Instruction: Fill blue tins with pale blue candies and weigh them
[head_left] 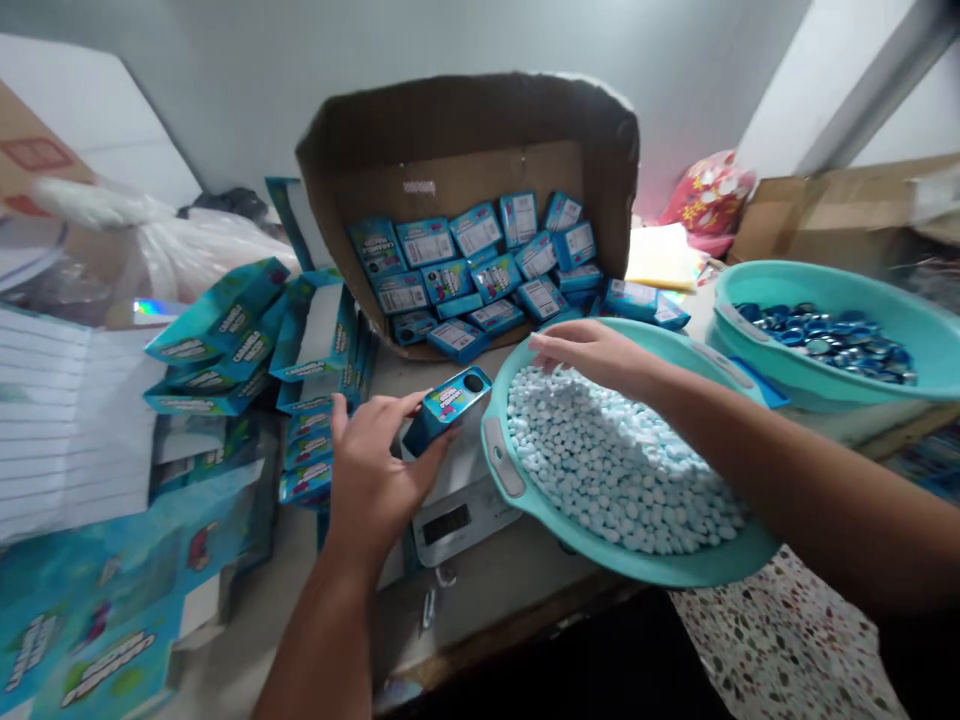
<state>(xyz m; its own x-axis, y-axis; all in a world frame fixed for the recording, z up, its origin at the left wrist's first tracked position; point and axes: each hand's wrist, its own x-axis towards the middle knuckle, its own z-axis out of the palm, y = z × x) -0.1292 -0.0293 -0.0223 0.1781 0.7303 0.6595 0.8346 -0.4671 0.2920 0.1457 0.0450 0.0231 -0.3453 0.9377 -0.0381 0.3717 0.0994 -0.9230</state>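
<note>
My left hand is closed around a small blue candy box, tilted, with a round dark spot on its top face. The box is held above a grey kitchen scale, close to the rim of a turquoise basin. Pale blue and white candies fill the basin. Over their far left part is my right hand, palm down, fingers stretched toward the left and partly hidden; no candy shows in them.
Behind the basin, a cardboard box on its side contains several blue candy boxes. Stacked open blue cartons and a lined notebook lie at the left. Another turquoise basin at the right holds shiny blue wrapped pieces.
</note>
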